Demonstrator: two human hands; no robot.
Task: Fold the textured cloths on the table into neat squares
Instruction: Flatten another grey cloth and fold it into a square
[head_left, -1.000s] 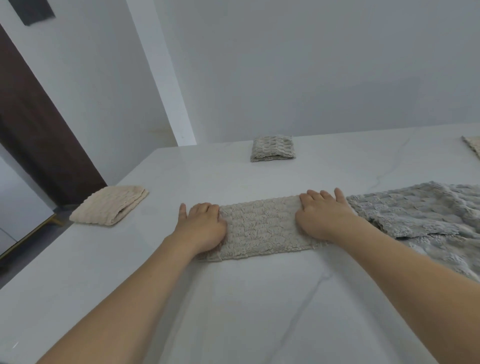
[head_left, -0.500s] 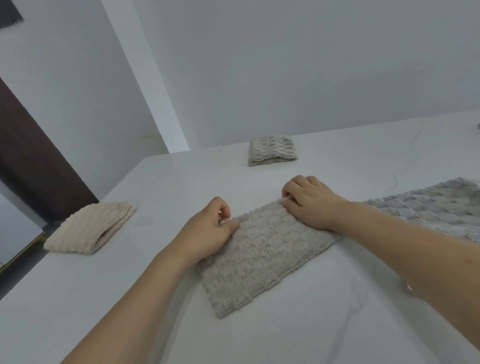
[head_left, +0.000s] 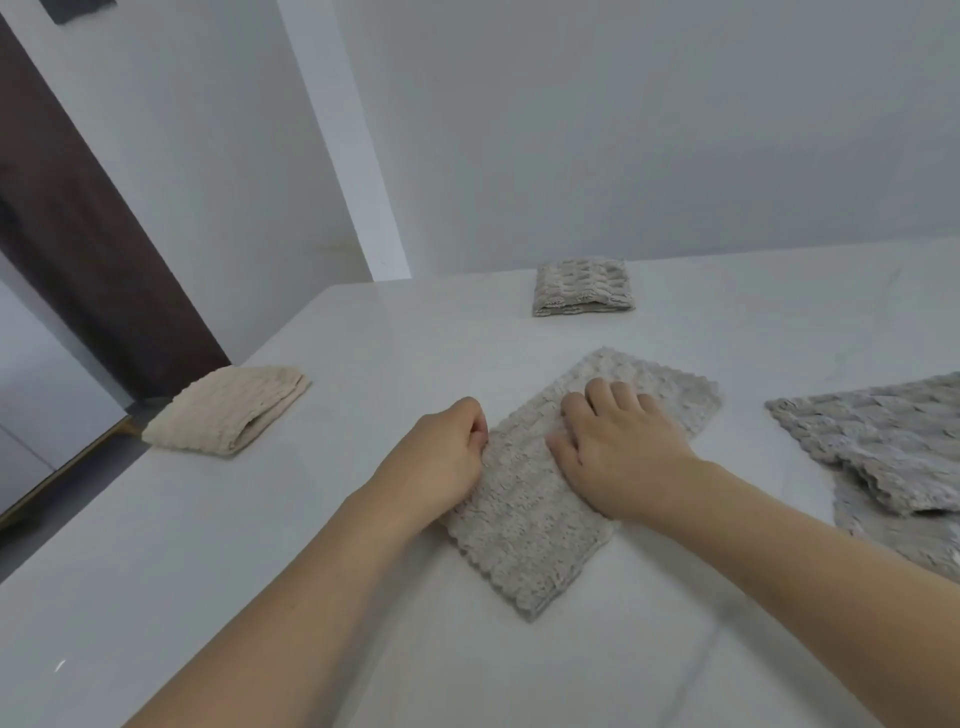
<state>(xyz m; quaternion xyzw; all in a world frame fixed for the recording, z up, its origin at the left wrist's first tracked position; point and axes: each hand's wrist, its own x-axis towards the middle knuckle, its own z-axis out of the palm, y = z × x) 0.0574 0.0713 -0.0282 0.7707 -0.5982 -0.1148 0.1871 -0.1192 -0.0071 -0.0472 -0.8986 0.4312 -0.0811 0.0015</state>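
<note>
A long, narrow beige-grey textured cloth (head_left: 540, 509), folded into a strip, lies diagonally on the white worktop (head_left: 727, 322), one short scalloped end toward the person and the other pointing away to the right. The right hand (head_left: 618, 457) lies flat on the middle of the strip, fingers extended and pressing down. The left hand (head_left: 441, 457) sits at the strip's left long edge with its fingers curled, pinching that edge. Left of the strip, near the worktop's left edge, rests a folded cream cloth (head_left: 228, 410). Beyond the strip, close to the wall, sits a folded grey cloth (head_left: 582, 288). Right of the strip, well apart from it, an unfolded grey cloth (head_left: 883, 447) lies loosely heaped.
</note>
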